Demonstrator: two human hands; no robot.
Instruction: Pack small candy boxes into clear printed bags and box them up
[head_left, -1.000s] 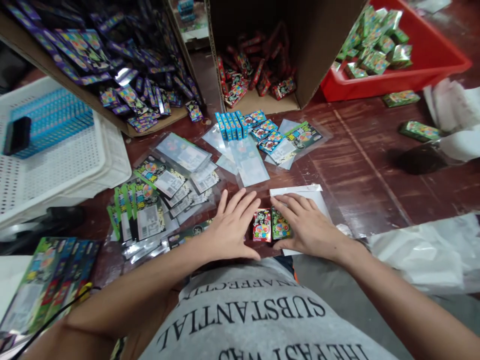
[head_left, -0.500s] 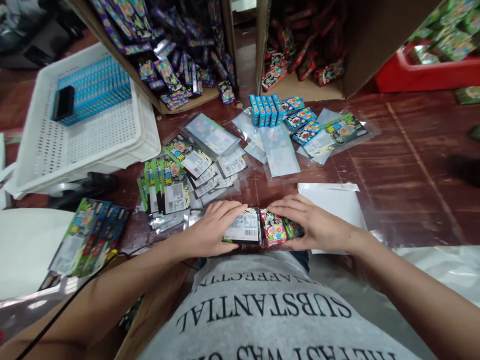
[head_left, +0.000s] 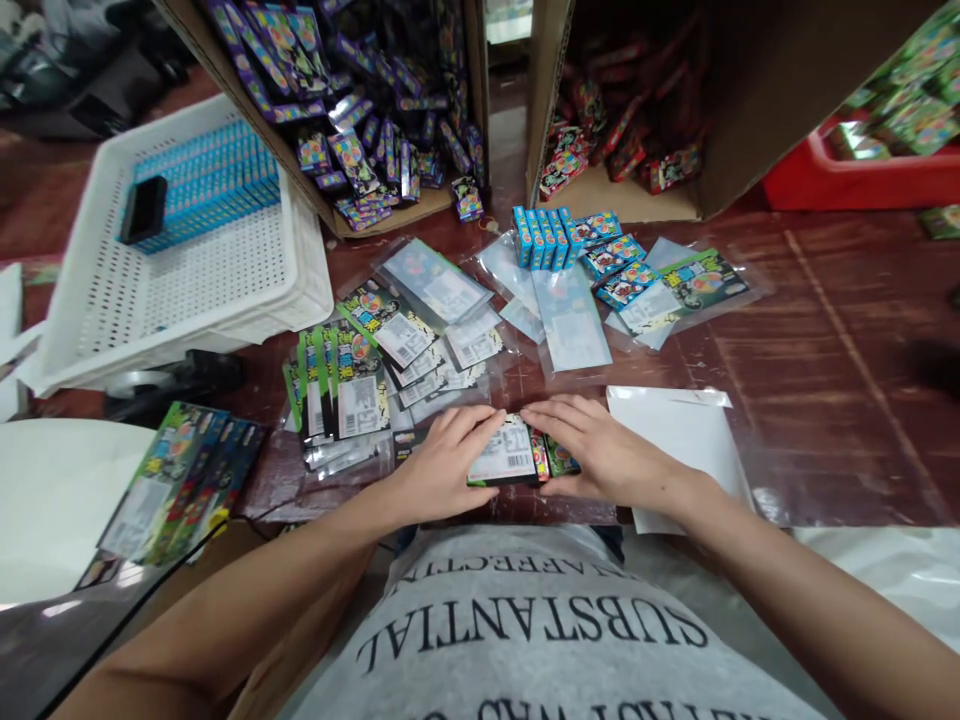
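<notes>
My left hand is closed around a flat plastic packet with a white barcode label, close to the table's front edge. From the right, my right hand grips a green printed small box. A red small box lies between the green one and the packet, with only a narrow strip of it showing. The rest of the red box is hidden at the packet's mouth. Both thumbs are on the near side, the fingers over the far side.
Similar packets lie spread beyond my left hand. Several blue boxes stand on packets farther back. Cartons of purple boxes and red boxes stand behind. A white basket is at left, a white paper at right.
My right hand has moved left toward my left hand with the green box. The red box, widely visible before, now shows only as a strip beside the packet.
</notes>
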